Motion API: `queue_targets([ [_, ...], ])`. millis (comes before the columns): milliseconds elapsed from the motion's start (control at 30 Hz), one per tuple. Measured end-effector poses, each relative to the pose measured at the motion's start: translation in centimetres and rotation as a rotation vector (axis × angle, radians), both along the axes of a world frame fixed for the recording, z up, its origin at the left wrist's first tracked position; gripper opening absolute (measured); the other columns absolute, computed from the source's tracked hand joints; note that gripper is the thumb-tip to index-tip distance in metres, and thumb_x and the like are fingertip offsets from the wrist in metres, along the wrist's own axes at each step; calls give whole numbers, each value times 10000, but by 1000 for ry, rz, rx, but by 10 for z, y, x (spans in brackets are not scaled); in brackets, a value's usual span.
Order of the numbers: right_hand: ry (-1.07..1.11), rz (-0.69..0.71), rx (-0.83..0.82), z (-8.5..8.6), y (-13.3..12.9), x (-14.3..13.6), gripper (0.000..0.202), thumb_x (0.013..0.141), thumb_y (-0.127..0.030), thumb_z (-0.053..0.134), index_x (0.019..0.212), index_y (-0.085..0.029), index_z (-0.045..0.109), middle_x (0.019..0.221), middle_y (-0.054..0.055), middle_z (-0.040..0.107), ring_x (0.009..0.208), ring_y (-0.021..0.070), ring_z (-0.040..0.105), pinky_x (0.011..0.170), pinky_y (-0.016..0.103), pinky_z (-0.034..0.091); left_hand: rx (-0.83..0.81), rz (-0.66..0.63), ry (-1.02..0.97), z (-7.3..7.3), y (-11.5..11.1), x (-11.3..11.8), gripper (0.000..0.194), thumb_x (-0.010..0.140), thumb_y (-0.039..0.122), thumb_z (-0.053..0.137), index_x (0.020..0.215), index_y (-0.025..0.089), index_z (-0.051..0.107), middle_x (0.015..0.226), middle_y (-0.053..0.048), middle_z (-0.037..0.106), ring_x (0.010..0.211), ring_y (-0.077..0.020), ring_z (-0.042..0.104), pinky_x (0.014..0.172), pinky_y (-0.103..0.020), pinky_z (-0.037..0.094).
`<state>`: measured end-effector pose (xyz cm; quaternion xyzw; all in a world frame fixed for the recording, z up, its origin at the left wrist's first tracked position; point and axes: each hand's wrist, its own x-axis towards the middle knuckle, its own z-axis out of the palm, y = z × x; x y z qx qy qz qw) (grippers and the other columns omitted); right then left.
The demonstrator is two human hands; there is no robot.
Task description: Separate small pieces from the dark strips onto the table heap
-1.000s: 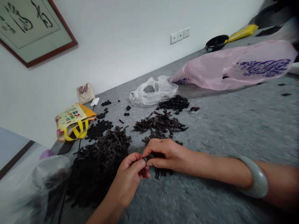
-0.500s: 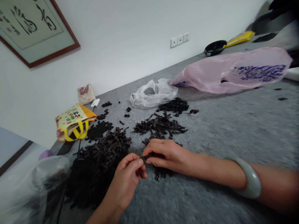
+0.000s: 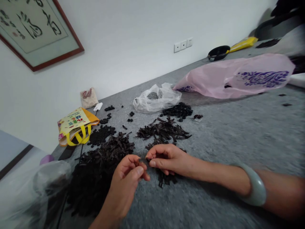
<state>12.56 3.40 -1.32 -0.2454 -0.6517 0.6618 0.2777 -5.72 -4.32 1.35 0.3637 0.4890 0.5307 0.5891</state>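
Observation:
Both hands meet over the grey surface, with a small dark strip (image 3: pixel 143 160) between their fingertips. My left hand (image 3: pixel 130 171) pinches the strip's left side, its fingers curled. From the right, my right hand (image 3: pixel 166 159) grips the other end between thumb and forefinger; a bangle circles that forearm. Fingers partly hide the strip. Left of my hands lies a large heap of black pieces (image 3: pixel 95 178). Just beyond them is a pile of dark strips (image 3: pixel 164 129), and small dark pieces (image 3: pixel 166 179) lie beneath my right hand.
Behind the strips are black round pieces (image 3: pixel 178 109), a clear plastic bag (image 3: pixel 156 98) and a pink bag (image 3: pixel 214 76). A yellow-handled paper bag (image 3: pixel 76 122) stands at left, above another clear bag (image 3: pixel 26 190). A black bowl (image 3: pixel 218 53) sits near the wall.
My hands have shifted slightly apart, showing more of the strip between them. The left fingers have changed their hold. The view has tilted up slightly.

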Motion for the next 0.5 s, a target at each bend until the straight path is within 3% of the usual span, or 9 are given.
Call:
queue_targets([
  [67, 62, 13, -238, -2, -1, -3, 359, 819, -460, 753, 1006, -173, 644, 609, -73, 523, 446, 44, 394, 392, 145, 333, 10, 6, -55, 1, 0, 1, 222, 659, 196, 808, 844, 195, 685, 751, 8, 675, 633, -121, 612, 657, -255, 477],
  [167, 123, 22, -422, -4, -2, -6, 389, 737, -442, 829, 951, -169, 654, 588, -77, 526, 428, 32, 368, 359, 125, 309, -15, 39, -109, -4, 1, 3, 280, 661, 225, 836, 912, 191, 716, 788, -6, 688, 663, -121, 629, 660, -248, 493],
  [333, 145, 30, -509, -7, -2, -9, 360, 696, -407, 869, 867, -161, 670, 555, -79, 520, 415, 25, 345, 337, 116, 274, -32, 23, -159, -16, 6, 4, 232, 666, 285, 868, 824, 174, 741, 716, -2, 667, 626, -98, 594, 623, -221, 484],
  [500, 175, 59, -570, -8, -2, -9, 318, 708, -379, 873, 836, -151, 692, 599, -68, 526, 434, 14, 345, 352, 119, 244, -12, -17, -180, -17, 7, 2, 212, 699, 309, 858, 833, 191, 742, 691, 15, 656, 599, -89, 588, 598, -211, 465],
])
